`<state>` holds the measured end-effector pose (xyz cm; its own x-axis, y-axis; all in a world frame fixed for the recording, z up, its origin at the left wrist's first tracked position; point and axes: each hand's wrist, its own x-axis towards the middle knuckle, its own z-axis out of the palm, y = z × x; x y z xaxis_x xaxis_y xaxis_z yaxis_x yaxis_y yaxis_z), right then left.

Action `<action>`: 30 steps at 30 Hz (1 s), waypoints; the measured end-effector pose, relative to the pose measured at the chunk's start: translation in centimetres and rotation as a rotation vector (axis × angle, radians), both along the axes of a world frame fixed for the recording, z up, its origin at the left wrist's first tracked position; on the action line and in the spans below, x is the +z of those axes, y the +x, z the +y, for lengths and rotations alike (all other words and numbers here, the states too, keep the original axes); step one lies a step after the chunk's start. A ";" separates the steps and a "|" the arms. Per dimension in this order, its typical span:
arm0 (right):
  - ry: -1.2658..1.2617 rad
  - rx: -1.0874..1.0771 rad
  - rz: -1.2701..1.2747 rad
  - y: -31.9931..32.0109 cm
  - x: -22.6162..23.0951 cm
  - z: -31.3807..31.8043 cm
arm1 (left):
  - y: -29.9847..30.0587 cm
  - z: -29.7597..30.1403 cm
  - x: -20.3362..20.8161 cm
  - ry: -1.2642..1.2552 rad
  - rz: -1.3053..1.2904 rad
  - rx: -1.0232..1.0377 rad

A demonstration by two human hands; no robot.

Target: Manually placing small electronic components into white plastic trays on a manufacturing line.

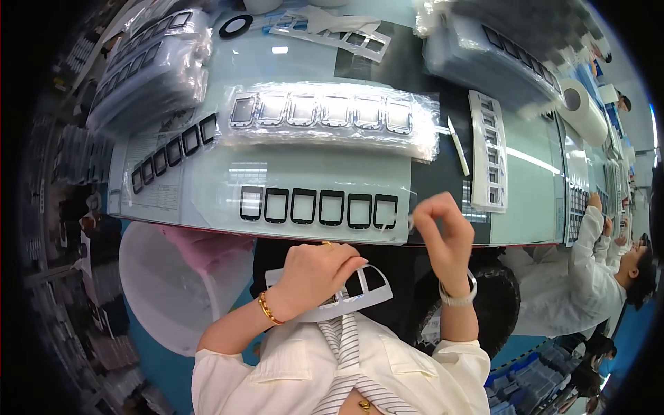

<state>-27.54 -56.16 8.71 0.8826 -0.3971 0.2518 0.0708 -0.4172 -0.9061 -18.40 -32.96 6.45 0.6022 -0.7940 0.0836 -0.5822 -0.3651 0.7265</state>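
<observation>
My left hand (pixel 315 273) is closed on a white backing sheet with window cutouts (pixel 372 297), held over my lap below the table edge. Just above the table's near edge, my right hand (pixel 446 232) is pinched, with a faint whitish wisp by its fingertips that is too small to name. To its left, a row of black rectangular frames (pixel 331 207) lies on the glass tabletop. Behind the row sits a stack of clear plastic-wrapped sheets (pixel 335 117) bearing dark-edged windows. A white-handled craft knife (pixel 458 146) lies beside the stack.
Tall wrapped stacks stand at far left (pixel 155 76) and far right (pixel 484 55). A strip sheet (pixel 488 152) lies right of the knife. Black tape roll (pixel 236 26) is at the back. A white bin (pixel 162 290) with pink cloth (pixel 200 245) stands left; a co-worker (pixel 588 270) sits right.
</observation>
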 end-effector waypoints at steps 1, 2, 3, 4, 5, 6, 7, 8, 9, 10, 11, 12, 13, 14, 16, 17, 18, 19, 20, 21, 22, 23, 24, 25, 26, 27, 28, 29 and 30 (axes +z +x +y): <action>0.101 -0.041 0.036 0.4 -1.3 -0.4 | -0.4 -0.5 -0.3 -0.118 -0.016 -0.020; 0.123 -0.026 0.062 0.6 -2.4 -0.9 | -0.4 -0.8 -0.7 -0.142 -0.089 -0.037; 0.145 -0.010 0.086 0.7 -3.1 -1.2 | -0.4 -1.1 -0.7 -0.139 -0.085 -0.041; 0.141 -0.016 0.092 0.8 -3.6 -1.3 | -0.3 -1.3 -0.6 -0.123 -0.158 -0.037; 0.146 -0.016 0.095 0.9 -4.0 -1.3 | -0.3 -1.5 -0.6 -0.105 -0.232 -0.031; 0.103 -0.016 0.086 1.0 -4.3 -1.2 | -0.3 -1.7 -1.1 -0.136 -0.269 -0.019; 0.061 -0.017 0.076 1.1 -4.5 -1.2 | -0.3 -1.9 -1.1 -0.132 -0.266 -0.021; 0.061 -0.018 0.067 1.2 -4.6 -1.1 | -0.3 -1.9 -1.2 -0.116 -0.299 -0.026; 0.064 -0.019 0.070 1.3 -4.6 -1.1 | -0.3 -2.1 -1.2 -0.100 -0.332 -0.032; 0.042 -0.020 0.064 1.3 -4.6 -1.1 | -0.3 -2.2 -1.4 -0.107 -0.346 -0.025; 0.020 -0.023 0.058 1.4 -4.6 -1.1 | -0.3 -2.3 -1.4 -0.105 -0.343 -0.028; 0.022 -0.025 0.061 1.4 -4.6 -1.1 | -0.3 -2.4 -1.4 -0.091 -0.351 -0.022; -0.004 -0.022 0.051 1.5 -4.7 -1.1 | -0.3 -2.4 -1.4 -0.076 -0.358 -0.017; -0.031 -0.018 0.042 1.5 -4.7 -1.1 | -0.3 -2.5 -1.5 -0.075 -0.356 -0.019; -0.045 -0.023 0.038 1.5 -4.8 -1.1 | -0.3 -2.5 -1.6 -0.055 -0.363 -0.008; -0.060 -0.026 0.032 1.5 -4.8 -1.1 | -0.4 -2.5 -1.7 -0.054 -0.362 -0.009; -0.059 -0.027 0.034 1.6 -4.8 -1.1 | -0.3 -2.5 -1.7 -0.053 -0.358 -0.006; -0.063 -0.029 0.036 1.5 -4.8 -1.1 | -0.3 -2.6 -1.7 -0.053 -0.354 -0.003; -0.067 -0.030 0.039 1.6 -4.8 -1.1 | -0.3 -2.6 -1.7 -0.052 -0.353 -0.004; -0.066 -0.031 0.040 1.5 -4.8 -1.1 | -0.3 -2.6 -1.7 -0.047 -0.354 -0.003; -0.066 -0.037 0.042 1.5 -4.7 -1.1 | -0.3 -2.6 -1.7 -0.041 -0.356 -0.002; -0.065 -0.042 0.044 1.6 -4.7 -1.0 | -0.3 -2.6 -1.7 -0.041 -0.356 -0.002; -0.064 -0.042 0.045 1.6 -4.7 -1.0 | -0.3 -2.6 -1.7 -0.046 -0.357 -0.002; -0.068 -0.043 0.046 1.6 -4.7 -1.0 | -0.3 -2.6 -1.7 -0.051 -0.359 -0.002; -0.073 -0.043 0.047 1.6 -4.6 -1.0 | -0.3 -2.6 -1.7 -0.051 -0.359 -0.002; -0.073 -0.044 0.047 1.6 -4.6 -1.0 | -0.3 -2.6 -1.7 -0.050 -0.357 -0.003; -0.075 -0.046 0.051 1.6 -4.5 -0.9 | -0.3 -2.6 -1.7 -0.049 -0.356 -0.004; -0.078 -0.049 0.055 1.6 -4.5 -0.9 | -0.2 -2.6 -1.7 -0.049 -0.356 -0.005; -0.078 -0.050 0.055 1.6 -4.5 -0.9 | -0.2 -2.6 -1.6 -0.053 -0.361 -0.002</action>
